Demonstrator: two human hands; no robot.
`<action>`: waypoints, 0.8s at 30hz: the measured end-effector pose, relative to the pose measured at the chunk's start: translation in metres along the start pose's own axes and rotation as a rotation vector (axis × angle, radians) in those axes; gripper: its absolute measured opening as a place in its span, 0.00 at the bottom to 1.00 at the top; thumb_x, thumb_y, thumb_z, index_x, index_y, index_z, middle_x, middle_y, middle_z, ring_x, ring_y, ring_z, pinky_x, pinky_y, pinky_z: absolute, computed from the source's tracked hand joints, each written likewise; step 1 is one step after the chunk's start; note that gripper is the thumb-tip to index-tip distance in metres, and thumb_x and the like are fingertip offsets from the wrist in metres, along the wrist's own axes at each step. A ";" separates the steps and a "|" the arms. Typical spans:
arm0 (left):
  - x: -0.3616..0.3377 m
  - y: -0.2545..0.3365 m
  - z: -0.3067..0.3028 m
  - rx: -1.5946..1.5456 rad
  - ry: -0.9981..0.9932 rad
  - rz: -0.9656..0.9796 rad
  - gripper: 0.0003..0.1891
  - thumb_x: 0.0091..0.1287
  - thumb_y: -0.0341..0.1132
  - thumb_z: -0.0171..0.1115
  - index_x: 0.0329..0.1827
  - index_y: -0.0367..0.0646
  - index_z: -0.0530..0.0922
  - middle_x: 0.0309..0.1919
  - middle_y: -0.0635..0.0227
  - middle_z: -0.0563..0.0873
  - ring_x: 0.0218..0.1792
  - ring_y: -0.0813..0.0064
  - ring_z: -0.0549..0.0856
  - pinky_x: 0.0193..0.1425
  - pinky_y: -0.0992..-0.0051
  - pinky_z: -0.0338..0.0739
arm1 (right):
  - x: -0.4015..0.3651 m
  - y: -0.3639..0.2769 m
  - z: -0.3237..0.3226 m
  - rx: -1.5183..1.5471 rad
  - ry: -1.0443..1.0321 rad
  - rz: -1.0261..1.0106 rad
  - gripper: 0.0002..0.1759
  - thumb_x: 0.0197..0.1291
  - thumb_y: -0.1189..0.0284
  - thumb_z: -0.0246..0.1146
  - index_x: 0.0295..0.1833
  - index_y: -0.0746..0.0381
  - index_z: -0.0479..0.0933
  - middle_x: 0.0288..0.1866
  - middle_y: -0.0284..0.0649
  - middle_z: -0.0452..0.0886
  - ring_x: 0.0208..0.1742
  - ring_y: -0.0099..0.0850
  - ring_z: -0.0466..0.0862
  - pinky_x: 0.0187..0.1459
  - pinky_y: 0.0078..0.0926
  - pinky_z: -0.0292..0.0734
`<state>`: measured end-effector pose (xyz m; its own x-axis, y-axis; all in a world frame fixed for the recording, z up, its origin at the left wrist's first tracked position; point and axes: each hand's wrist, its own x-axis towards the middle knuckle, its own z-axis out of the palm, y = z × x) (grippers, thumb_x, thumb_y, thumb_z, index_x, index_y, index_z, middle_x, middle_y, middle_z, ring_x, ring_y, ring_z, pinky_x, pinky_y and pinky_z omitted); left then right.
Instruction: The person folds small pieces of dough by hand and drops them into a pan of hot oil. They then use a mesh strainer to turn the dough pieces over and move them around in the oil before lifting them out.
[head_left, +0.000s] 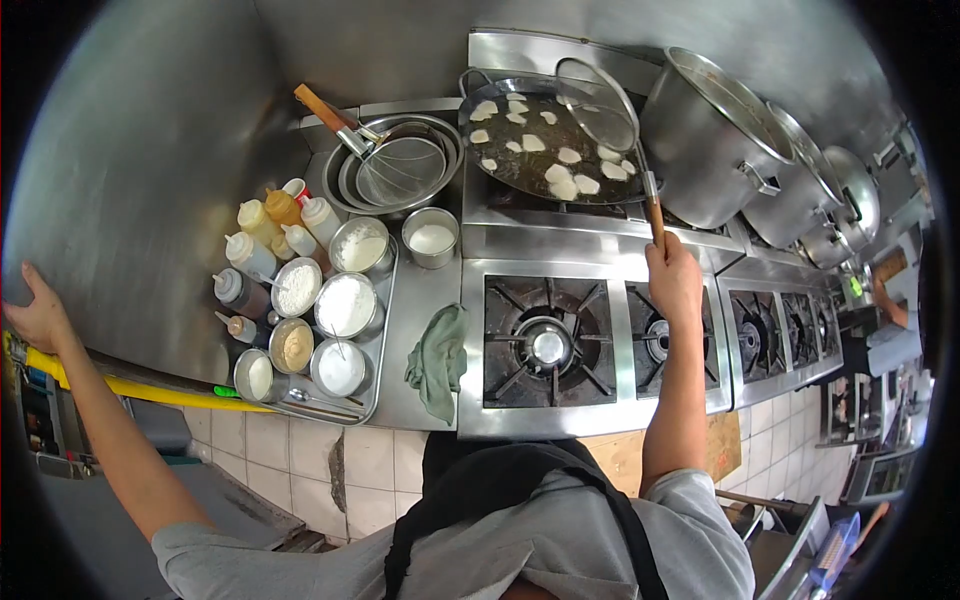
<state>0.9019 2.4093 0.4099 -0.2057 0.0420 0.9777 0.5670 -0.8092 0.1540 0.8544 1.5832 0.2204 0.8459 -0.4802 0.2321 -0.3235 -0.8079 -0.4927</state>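
Observation:
My right hand (676, 278) is closed around the wooden handle of a mesh skimmer (597, 106). The skimmer's round head is tilted over the right side of a wide wok (476, 160) of dark oil. Several pale, flat pieces (562, 181) float in the oil. Far to the left, my left hand (40, 316) has its fingers apart, at the edge of the steel side panel (140, 230); it holds nothing. A green cloth (437, 362) lies on the counter between my hands.
A tray (385, 345) holds squeeze bottles (258, 222) and metal tubs (347, 305) of powders. Strainers (402, 172) rest in a steel bowl. Tall stockpots (705, 145) stand right of the wok. Bare burners (548, 342) lie in front. At far right is another person's arm (888, 300).

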 end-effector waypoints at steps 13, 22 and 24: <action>0.001 -0.013 0.010 0.016 -0.030 -0.029 0.42 0.57 0.69 0.63 0.61 0.39 0.79 0.56 0.49 0.84 0.52 0.51 0.85 0.54 0.60 0.80 | 0.069 -0.044 0.056 -0.125 -0.040 -0.182 0.16 0.63 0.61 0.54 0.45 0.63 0.77 0.37 0.55 0.84 0.43 0.54 0.84 0.48 0.52 0.76; 0.003 -0.012 0.007 0.019 -0.012 -0.006 0.43 0.58 0.69 0.63 0.61 0.39 0.79 0.56 0.48 0.83 0.53 0.50 0.85 0.54 0.60 0.80 | 0.076 -0.064 0.073 -0.119 -0.112 -0.266 0.16 0.63 0.62 0.54 0.46 0.63 0.77 0.38 0.54 0.85 0.44 0.54 0.84 0.48 0.52 0.77; 0.004 -0.012 0.005 0.016 -0.011 -0.003 0.43 0.58 0.69 0.63 0.61 0.39 0.79 0.56 0.48 0.83 0.53 0.50 0.85 0.54 0.60 0.80 | 0.077 -0.065 0.074 -0.119 -0.128 -0.275 0.16 0.63 0.62 0.54 0.46 0.63 0.77 0.37 0.54 0.85 0.44 0.54 0.84 0.48 0.52 0.77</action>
<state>0.8985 2.4223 0.4131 -0.1984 0.0512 0.9788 0.5793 -0.7994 0.1593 0.9719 1.6236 0.2080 0.9523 -0.1982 0.2320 -0.1169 -0.9393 -0.3225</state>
